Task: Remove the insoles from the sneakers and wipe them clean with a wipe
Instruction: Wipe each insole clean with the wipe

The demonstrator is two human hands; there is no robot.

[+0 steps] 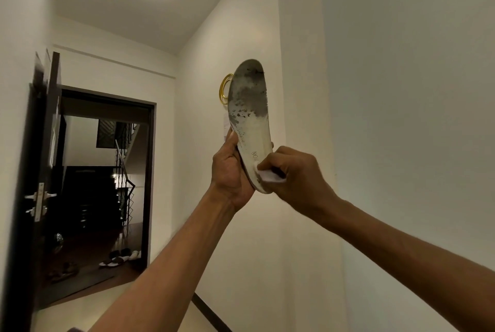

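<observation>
A white insole (250,112) stands upright in the air before me, toe end up, its upper half stained dark grey. My left hand (230,171) grips its heel end from the left side. My right hand (294,173) presses a folded white wipe (269,176) against the insole's lower face near the heel. No sneakers are in sight.
A white wall corner (302,63) rises just behind the insole, with a gold ring-shaped fitting (224,89) on the wall. At the left a dark door (45,171) stands open onto a stairwell. Several shoes (120,258) lie on the floor beyond the doorway.
</observation>
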